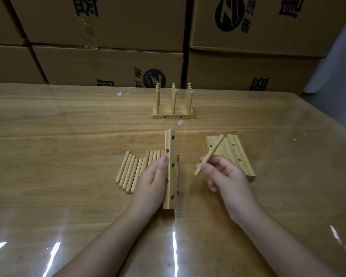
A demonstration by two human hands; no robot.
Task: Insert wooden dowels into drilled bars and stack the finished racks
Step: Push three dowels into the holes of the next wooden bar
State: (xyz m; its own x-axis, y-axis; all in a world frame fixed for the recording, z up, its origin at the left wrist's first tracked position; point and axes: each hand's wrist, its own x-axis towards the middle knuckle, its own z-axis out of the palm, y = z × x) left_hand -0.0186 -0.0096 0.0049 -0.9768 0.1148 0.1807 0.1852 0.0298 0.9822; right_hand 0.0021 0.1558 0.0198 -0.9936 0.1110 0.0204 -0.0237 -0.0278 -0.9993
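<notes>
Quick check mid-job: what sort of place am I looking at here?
Likely a workshop or warehouse packing bench: stacked printed cartons behind a plastic-covered wooden table, with loose dowels and drilled bars laid out.

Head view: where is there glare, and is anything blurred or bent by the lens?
In the head view, white glare streaks lie on the glossy table near the bottom edge. Also in the head view, the cardboard boxes lean outward from wide-angle distortion and the corners are dim. The dowel in the right hand looks slightly soft.
</notes>
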